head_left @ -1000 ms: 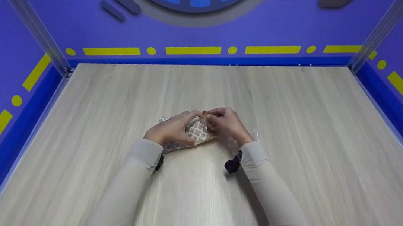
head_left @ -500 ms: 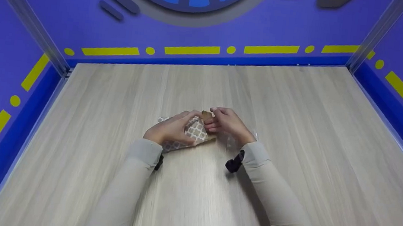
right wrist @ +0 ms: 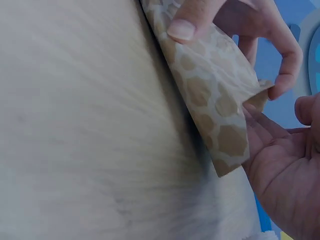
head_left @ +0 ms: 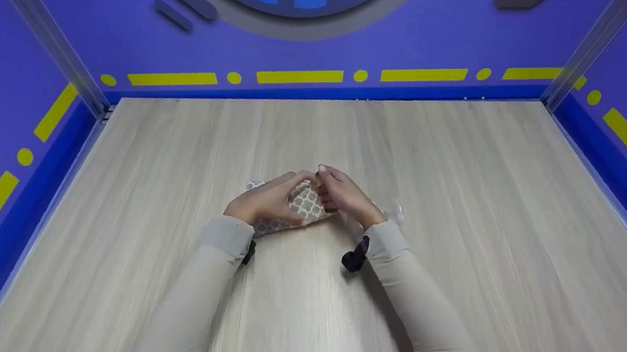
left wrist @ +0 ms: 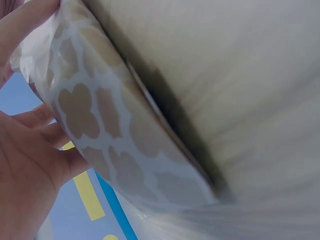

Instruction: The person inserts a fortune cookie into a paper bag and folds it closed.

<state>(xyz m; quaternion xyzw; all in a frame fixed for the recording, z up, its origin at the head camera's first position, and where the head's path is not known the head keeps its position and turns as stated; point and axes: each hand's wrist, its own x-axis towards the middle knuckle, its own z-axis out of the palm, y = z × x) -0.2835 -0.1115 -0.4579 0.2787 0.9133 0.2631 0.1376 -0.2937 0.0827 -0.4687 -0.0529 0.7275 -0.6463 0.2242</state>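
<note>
Tan and white shapes are covering the patterned wrap (head_left: 308, 201). From the head, it is sitting between the 2 hands, near the middle of the tabletop (head_left: 486, 247). The left hand (head_left: 271, 198) is gripping it, thumb on the near side. The right hand (head_left: 346, 194) is touching its right end. Some clear thing (head_left: 397, 213) is lying by the right wrist. It looks like that end is being fixed up, but I can't tell if it is being folded in or pulled out.

From the left wrist, the left hand's fingers are going behind the wrap.

From the right wrist, the right hand's fingers are lying almost straight by the brown flap (right wrist: 260, 98); I can't tell if they are going inside. Its thumb is sticking up, apart from the flap. 1 left finger is touching the flap's tip. I'm guessing the next move is calling for gentle right fingers and a steady left grip.
</note>
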